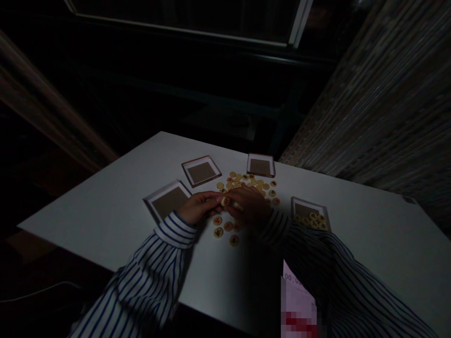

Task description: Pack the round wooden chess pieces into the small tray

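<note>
Both hands meet over a scatter of round wooden game discs (246, 182) with red and black marks on a white table (105, 211). My left hand (199, 207) pinches one pale disc (224, 201) at its fingertips. My right hand (251, 205) is curled over the discs beside it, fingers closed; what it holds is too dark to name. Several more discs (223, 229) lie just below the hands. Both arms wear blue-striped white sleeves.
Shallow square trays ring the pile: one near left (168, 201), one far left (201, 171), one at the back (261, 165), and one at right (310, 213) holding several discs. A brick wall stands at right. The room is dark.
</note>
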Demonstrator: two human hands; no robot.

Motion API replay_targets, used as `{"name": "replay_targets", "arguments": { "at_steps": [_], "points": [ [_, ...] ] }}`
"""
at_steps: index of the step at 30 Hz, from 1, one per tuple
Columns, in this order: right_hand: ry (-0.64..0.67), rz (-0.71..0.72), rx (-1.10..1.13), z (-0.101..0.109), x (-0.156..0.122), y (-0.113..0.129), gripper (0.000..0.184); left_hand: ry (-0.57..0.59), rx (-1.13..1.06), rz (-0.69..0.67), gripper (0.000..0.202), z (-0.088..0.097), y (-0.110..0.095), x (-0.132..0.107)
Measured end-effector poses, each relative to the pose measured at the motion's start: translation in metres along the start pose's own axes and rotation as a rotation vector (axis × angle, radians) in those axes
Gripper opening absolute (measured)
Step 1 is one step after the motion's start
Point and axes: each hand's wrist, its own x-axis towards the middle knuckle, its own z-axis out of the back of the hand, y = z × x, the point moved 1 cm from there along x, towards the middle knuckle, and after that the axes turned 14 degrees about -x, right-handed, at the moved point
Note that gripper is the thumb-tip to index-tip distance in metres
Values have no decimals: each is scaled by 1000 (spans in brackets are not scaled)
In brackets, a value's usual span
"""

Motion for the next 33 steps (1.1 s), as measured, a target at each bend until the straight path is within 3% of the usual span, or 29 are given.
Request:
{"name": "replay_targets", "arguments": {
  "at_steps": [5,13,22,33],
  "points": [
    [36,-13,-19,-6,1,0,25,-20,30,-10,42,-3,-2,-2],
    [356,-26,-186,-19,-8,-6,28,-204,84,-167,35,11,-3,-3],
    [380,36,-237,-24,-13,3,18,-194,222,-138,35,7,-3,-7],
    [484,2,-242,-12,-9,-1,25,-182,363,-204,28,10,3,-4]
  ]
}}
